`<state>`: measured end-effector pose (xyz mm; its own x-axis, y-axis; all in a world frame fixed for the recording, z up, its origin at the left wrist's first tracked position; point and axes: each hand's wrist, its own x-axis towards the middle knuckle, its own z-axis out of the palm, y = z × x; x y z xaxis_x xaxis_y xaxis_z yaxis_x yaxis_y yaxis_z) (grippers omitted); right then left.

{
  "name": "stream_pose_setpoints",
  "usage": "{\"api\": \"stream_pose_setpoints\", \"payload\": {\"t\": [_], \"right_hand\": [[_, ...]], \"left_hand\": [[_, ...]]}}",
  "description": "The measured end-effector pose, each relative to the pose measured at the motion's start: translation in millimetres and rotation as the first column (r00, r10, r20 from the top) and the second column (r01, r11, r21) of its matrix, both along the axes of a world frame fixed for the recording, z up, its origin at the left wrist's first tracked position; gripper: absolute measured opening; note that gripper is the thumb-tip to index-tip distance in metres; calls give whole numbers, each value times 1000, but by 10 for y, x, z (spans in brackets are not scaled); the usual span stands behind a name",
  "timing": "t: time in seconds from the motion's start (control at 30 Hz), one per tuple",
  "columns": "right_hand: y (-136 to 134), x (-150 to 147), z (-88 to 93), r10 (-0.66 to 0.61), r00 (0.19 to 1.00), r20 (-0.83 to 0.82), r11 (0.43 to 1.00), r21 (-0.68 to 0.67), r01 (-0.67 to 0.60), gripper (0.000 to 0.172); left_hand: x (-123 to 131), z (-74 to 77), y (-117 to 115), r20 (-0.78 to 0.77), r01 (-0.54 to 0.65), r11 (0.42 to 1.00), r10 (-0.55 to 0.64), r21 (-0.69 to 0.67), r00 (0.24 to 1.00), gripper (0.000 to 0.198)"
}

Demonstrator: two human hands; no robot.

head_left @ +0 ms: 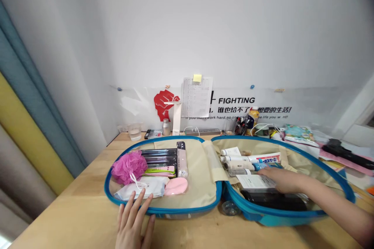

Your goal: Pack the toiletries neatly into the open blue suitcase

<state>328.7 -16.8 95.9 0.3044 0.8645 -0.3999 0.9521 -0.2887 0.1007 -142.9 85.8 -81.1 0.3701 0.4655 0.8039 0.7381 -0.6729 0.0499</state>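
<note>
**Left hand (133, 223) and right hand (282, 181) resting open on blue case (163, 211)**

Left fingers (139, 202) are spreading open, not gripping, with tips touching the case's near rim beside a white pouch (139, 188). Right fingers (264, 172) are lying extended and flat, not visibly gripping, on a white carton (254, 182), just below some white tubes (244, 160) and above a dark bottle (273, 201). The blue case is lying unzipped on a wooden table (67, 212), both halves open. In the left half, a pink loofah (128, 167), toothbrush packs (159, 157) and a pink sponge (175, 186) are sitting under clear mesh.
</note>
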Motion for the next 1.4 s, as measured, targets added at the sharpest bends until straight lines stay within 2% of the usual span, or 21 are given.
{"api": "stream_pose_setpoints", "payload": {"t": [0.1,0.23,0.43,0.67,0.8,1.0,1.1,1.23,1.4], "right_hand": [[-15,-35,33,-17,1000,8,1000,-21,17,76],[-52,-81,79,-20,1000,9,999,27,20,74],[-103,-42,12,-52,999,8,994,96,51,77],[-147,64,-7,-3,999,-37,986,168,9,67],[-32,41,21,33,999,-41,975,222,-23,48],[303,-149,-63,135,990,-33,958,258,-122,35],[429,-215,-99,180,983,28,945,272,-181,33],[524,-187,-123,174,978,111,945,259,-198,39],[551,-67,-134,184,979,89,958,206,-199,33]], "left_hand": [[29,68,-25,26,8,1000,-8,6,1000,61],[64,113,-39,57,18,1000,-19,15,998,59],[86,141,-48,79,26,1000,-27,17,997,58],[93,165,-50,83,26,999,-28,29,996,55],[89,137,-37,92,30,999,-32,22,995,53],[36,34,-1,46,18,1000,-17,-16,999,53],[40,42,-6,55,17,1000,-17,-6,998,52],[66,60,-13,84,9,1000,-9,11,996,49],[61,29,-15,77,5,1000,-3,-20,997,51]]}}
